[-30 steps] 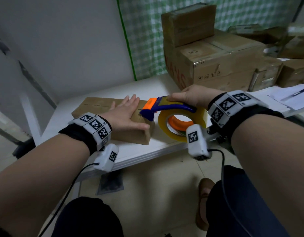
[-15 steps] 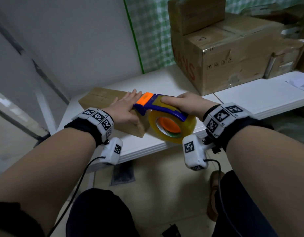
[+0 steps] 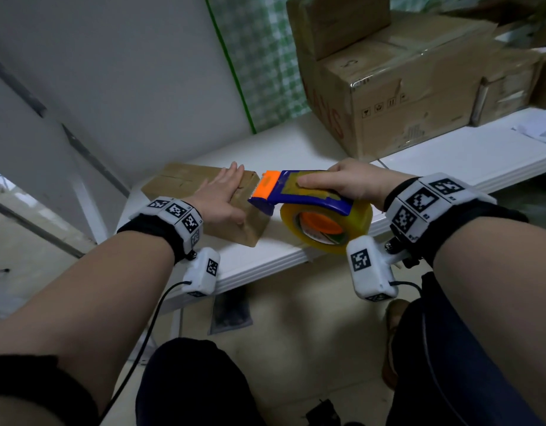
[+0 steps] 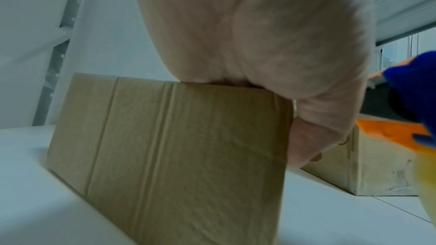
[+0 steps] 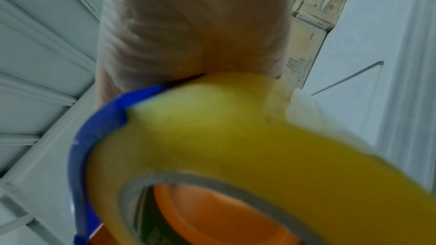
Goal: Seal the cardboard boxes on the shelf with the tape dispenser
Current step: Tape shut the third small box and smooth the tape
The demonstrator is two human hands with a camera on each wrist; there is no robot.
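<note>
Head view, centre of frame: a small flat cardboard box (image 3: 204, 204) lies on the white shelf (image 3: 450, 161), near its front edge. The left hand (image 3: 218, 199) lies flat on the box's top at its right end, fingers straight and together, pressing down and gripping nothing; the left wrist view shows the thumb (image 4: 304, 144) hanging over the box's right-hand corner. The right hand (image 3: 351, 181) grips the tape dispenser (image 3: 299, 192) from above, fingers curled over the blue frame, with the yellowish tape roll (image 3: 327, 224) hanging below at the shelf's front edge. The dispenser's orange nose (image 3: 267, 187) sits just beside the box's right end, at top-edge level; whether the blade touches the cardboard cannot be told. The top seam of the box (image 3: 176, 176) shows as a dark line with no glossy strip over it, so this box appears not yet sealed; judgement: the tape run is only at its starting point. Upper right of frame: a stack of bigger boxes (image 3: 413, 96) stands further back on the shelf, the large one carrying shiny tape along its top edge, so likely already closed. The state of the boxes at the far right is too blurred to tell. Remaining, by estimate: one full pass over this box's seam, a cut, then any others still open.
</note>
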